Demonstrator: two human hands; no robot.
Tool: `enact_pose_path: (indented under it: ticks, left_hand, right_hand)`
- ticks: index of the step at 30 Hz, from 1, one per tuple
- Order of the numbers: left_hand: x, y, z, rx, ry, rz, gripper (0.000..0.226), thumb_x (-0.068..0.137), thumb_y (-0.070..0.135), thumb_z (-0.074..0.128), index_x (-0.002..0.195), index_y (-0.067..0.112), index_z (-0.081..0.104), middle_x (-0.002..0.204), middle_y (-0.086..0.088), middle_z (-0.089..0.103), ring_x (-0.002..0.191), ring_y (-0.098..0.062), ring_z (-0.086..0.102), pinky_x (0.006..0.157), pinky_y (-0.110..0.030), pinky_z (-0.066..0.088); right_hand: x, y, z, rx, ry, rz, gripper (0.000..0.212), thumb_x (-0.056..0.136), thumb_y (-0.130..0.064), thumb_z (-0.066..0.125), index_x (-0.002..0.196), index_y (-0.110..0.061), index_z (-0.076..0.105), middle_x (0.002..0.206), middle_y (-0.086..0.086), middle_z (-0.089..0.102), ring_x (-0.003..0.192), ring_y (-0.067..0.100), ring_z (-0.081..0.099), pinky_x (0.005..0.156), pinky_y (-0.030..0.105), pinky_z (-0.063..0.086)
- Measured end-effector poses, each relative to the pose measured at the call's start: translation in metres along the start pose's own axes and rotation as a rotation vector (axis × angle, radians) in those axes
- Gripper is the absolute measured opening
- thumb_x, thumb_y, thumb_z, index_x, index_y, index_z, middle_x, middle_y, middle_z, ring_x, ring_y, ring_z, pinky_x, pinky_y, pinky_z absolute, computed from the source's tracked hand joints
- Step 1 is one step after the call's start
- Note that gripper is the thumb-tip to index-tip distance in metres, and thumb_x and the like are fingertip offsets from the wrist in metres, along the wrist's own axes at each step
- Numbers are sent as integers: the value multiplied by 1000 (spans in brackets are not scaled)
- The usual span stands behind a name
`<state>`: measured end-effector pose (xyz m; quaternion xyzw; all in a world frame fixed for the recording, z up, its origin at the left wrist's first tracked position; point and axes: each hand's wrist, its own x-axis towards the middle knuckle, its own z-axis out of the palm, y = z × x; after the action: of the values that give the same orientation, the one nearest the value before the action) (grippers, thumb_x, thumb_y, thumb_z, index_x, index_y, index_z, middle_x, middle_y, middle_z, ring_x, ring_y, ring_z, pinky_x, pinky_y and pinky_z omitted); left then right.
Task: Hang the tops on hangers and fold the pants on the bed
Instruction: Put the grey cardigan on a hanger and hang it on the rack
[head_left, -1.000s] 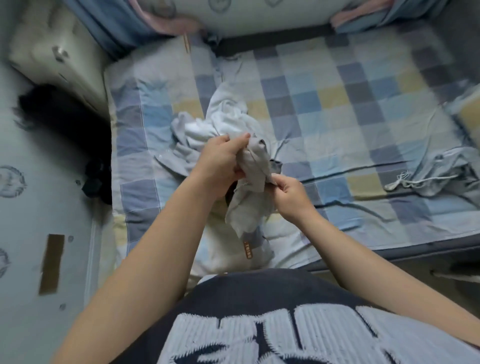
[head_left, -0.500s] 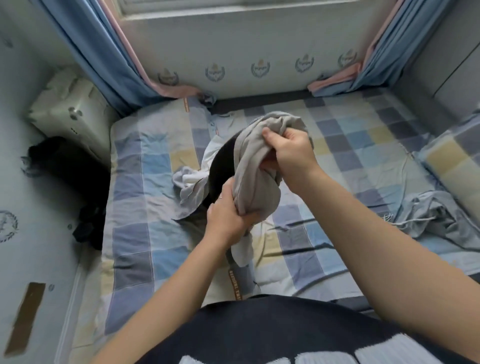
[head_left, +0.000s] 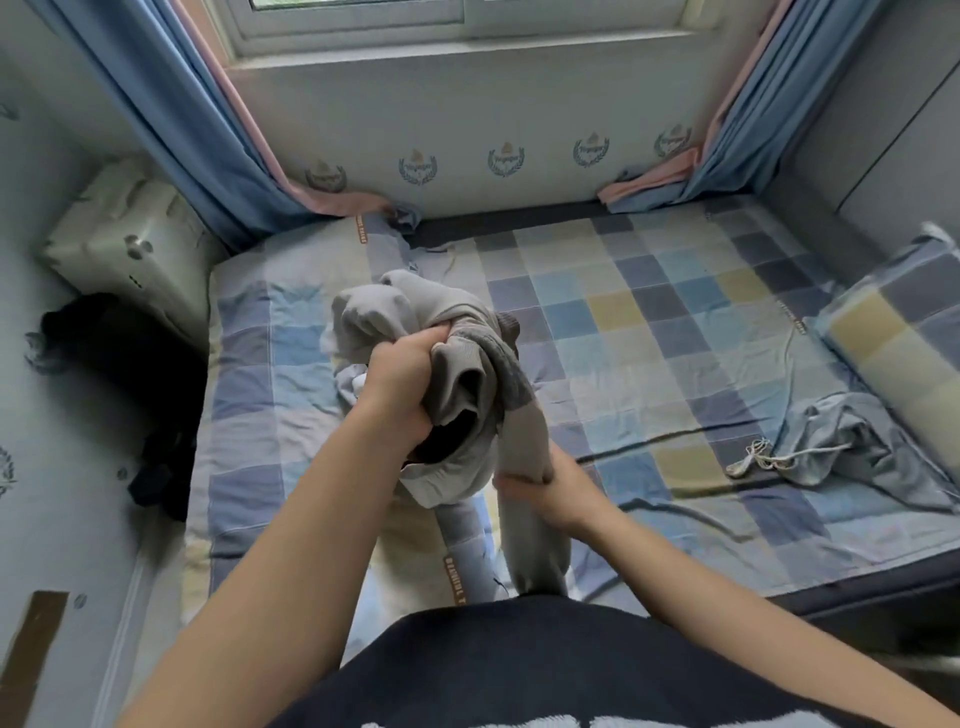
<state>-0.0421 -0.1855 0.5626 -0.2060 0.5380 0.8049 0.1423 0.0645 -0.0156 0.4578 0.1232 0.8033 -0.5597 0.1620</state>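
I hold a bunched grey garment (head_left: 467, 364) in the air over the near left part of the checked bed (head_left: 649, 338). My left hand (head_left: 402, 382) grips its gathered upper part in a fist. My right hand (head_left: 540, 488) holds a long hanging tube of the same garment lower down; that tube drops toward the bed's front edge. A light garment (head_left: 348, 374) lies on the bed behind my left hand, mostly hidden. Grey-blue drawstring pants (head_left: 852, 447) lie crumpled at the right of the bed.
A checked pillow (head_left: 893, 338) sits at the far right. A white box (head_left: 130, 249) and dark items (head_left: 114, 364) fill the gap left of the bed. Blue curtains (head_left: 171, 119) hang at both back corners beside the window wall.
My hands swapped heights: the left rose and now grips the garment's top, while the right dropped from the top to grasp the hanging part below. The view tilted up toward the window.
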Motion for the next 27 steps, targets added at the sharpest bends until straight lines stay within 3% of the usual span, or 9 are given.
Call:
enact_pose_path:
  ticks: [2,6,9,13,15,17,21,23,27]
  left_hand:
    - [-1,2,-2,10,-6,-32,46,80,15,77,118,-8,66,110,-21,72,89,-29,72,81,-42,60]
    - [8,2,-26,114,166,24,41,89,25,75,119,0,66,111,-17,73,99,-30,72,90,-48,59]
    - [12,-13,-44,218,204,53,40,92,20,72,125,1,60,118,-19,69,106,-36,68,90,-52,57]
    - [5,-48,-51,524,131,9,32,92,11,69,123,10,61,122,-14,65,105,-32,64,86,-43,54]
    - [1,-62,-47,502,76,-70,32,94,3,64,126,7,63,122,-13,66,109,-28,63,97,-45,53]
    - [-4,-71,-39,366,7,-175,31,97,-2,57,127,4,64,109,-11,71,98,-25,67,90,-43,56]
    - [-14,-64,-15,150,-112,-241,24,100,-6,46,104,7,67,96,-10,76,83,-20,74,71,-33,60]
    - [-18,-53,1,107,-114,-232,24,101,-6,43,93,7,62,85,-9,72,73,-20,71,65,-32,58]
    - [-27,-38,25,-16,-76,-234,24,102,-7,38,89,6,54,84,-11,55,73,-21,57,69,-35,53]
  right_hand:
    - [8,-2,-7,-74,89,4,4,89,-30,67,88,-27,66,85,-3,74,88,17,70,74,42,55]
    - [14,-22,-44,-24,300,-77,19,94,-2,53,95,-8,70,94,13,73,94,34,69,82,47,58]
    - [6,-61,-75,85,324,-224,41,81,1,42,106,-12,73,98,6,75,94,22,70,81,40,60]
    - [7,-103,-103,86,412,-394,22,82,-7,46,87,-2,66,76,0,64,68,7,55,61,23,46]
    - [14,-108,-113,61,496,-392,19,89,-8,49,88,2,65,79,2,63,72,8,54,65,24,45]
    - [24,-107,-121,35,517,-292,17,95,-9,51,98,-2,66,90,4,65,85,15,60,72,26,47]
    - [30,-91,-118,-228,214,75,56,87,-29,71,136,-13,47,124,8,59,111,25,60,90,41,54]
    - [16,-77,-100,-271,119,30,68,83,-29,78,141,-18,44,134,5,54,117,25,57,100,45,51]
    - [-24,-39,-53,-132,-149,-28,74,72,-44,81,135,-37,42,126,-24,52,121,6,52,89,18,45]
